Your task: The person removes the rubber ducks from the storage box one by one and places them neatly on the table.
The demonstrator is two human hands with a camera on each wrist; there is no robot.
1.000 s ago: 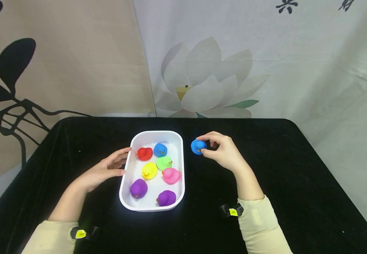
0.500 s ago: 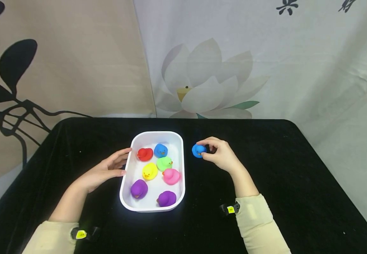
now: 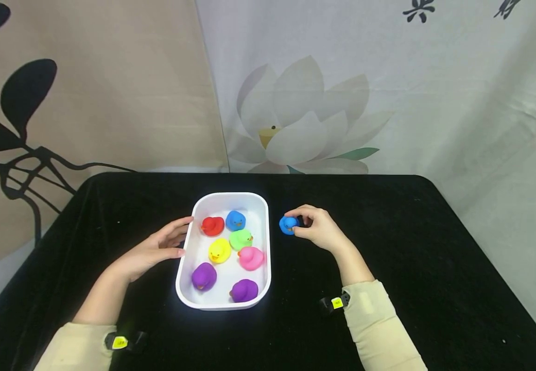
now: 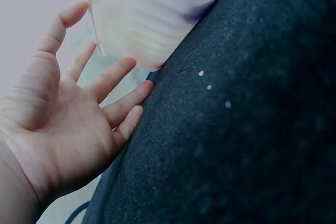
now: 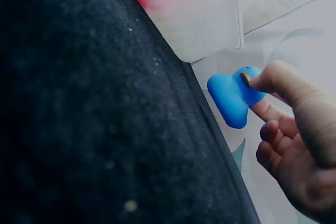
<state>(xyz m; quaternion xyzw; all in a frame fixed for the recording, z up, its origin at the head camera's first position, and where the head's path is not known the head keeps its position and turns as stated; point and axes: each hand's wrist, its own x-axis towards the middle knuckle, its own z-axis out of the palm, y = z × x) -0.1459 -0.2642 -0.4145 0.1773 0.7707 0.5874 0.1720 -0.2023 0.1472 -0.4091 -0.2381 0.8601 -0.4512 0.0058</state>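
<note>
In the head view my right hand (image 3: 320,228) pinches a blue rubber duck (image 3: 288,225) just right of a white tray (image 3: 269,226). The right wrist view shows thumb and finger on the head of that blue rubber duck (image 5: 231,98), its body close over the black cloth. My left hand (image 3: 155,247) touches the tray's left wall with its fingertips, the fingers spread and fairly straight in the left wrist view. Inside the tray sit a red duck (image 3: 212,226), another blue duck (image 3: 236,220), a green duck (image 3: 241,239), a yellow duck (image 3: 220,250), a pink duck (image 3: 251,258) and two purple ducks (image 3: 204,276).
A black cloth (image 3: 388,247) covers the table under tray and hands. Behind the far edge hangs a pale curtain (image 3: 457,93) with a printed lotus. Each sleeve has a dark wrist camera (image 3: 335,303) beside it.
My right hand has come down slightly toward the near side with the blue duck, lowering it toward the cloth. The left hand and the tray have stayed in place.
</note>
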